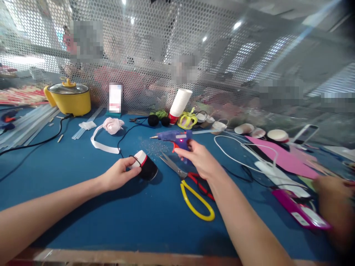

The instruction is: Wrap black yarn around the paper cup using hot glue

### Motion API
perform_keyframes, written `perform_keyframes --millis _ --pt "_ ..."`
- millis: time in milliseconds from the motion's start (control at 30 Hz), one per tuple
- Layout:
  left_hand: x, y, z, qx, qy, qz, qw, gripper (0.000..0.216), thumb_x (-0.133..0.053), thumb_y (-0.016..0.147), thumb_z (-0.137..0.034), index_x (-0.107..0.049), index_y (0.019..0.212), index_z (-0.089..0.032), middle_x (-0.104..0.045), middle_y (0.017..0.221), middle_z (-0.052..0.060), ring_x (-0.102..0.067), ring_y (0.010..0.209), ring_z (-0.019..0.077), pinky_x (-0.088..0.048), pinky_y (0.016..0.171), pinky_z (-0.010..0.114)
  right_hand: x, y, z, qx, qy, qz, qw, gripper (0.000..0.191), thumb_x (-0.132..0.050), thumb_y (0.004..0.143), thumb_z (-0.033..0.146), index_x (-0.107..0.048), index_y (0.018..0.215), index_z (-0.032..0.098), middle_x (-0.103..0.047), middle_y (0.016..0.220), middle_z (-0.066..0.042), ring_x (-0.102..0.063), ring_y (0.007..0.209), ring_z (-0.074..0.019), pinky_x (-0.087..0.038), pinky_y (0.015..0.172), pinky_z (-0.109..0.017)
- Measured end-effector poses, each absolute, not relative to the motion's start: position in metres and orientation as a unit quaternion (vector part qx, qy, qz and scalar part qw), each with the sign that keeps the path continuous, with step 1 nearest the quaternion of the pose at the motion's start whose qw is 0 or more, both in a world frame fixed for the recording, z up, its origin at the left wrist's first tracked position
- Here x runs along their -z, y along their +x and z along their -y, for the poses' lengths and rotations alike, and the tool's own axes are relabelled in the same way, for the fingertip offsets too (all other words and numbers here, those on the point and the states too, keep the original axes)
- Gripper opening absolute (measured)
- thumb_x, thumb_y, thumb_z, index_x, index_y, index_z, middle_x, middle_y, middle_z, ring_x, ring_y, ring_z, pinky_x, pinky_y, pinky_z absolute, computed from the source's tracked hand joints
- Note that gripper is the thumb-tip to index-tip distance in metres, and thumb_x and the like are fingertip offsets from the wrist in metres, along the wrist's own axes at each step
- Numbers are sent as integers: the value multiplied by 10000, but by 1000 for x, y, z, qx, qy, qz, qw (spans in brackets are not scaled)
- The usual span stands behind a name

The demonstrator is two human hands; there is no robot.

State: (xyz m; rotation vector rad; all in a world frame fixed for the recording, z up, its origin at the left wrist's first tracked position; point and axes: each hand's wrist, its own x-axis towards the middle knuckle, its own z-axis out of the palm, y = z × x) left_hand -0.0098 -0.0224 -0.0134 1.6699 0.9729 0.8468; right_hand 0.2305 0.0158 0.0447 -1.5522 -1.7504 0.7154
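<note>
My left hand [118,174] is closed on a small paper cup [149,167], which lies tilted and shows black, red and white bands. A thin black cord crosses the cup's white part by my fingers. In my right hand [202,158] is a blue glue gun [171,136], its metal nozzle facing left and a small red light lit on its side. My fingers wrap its handle, near the orange trigger. Below the glue gun lie large scissors [198,205] with one yellow and one red handle, blades partly apart.
A yellow electric pot [74,101], clear glue sticks [36,125] and a white ribbon roll [113,126] are at left. Stacked paper cups [181,101] lean by the mesh panel [149,66]. Pink sheets [280,157], a purple box [301,210] and another person's blurred hand [334,195] are at right.
</note>
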Motion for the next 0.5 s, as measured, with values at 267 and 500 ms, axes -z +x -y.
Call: perform_keyframes --millis 267,500 --pt "9 -10 20 -341 684 -405 501 271 -478 781 -388 -537 794 -124 -524 722 9 -460 671 129 -393 651 248 -52 212 37 -373 -531 693 314 212 -560 729 284 -612 870 135 -680 781 -79 -631 587 -153 -515 485 -257" --pt "12 -10 18 -348 682 -402 502 250 -471 785 -384 -476 711 -145 -428 644 -35 -385 600 94 -336 563 207 -46 209 47 -215 -539 764 283 116 -559 744 309 -622 703 221 -603 498 10 -589 497 -166 -469 478 -277"
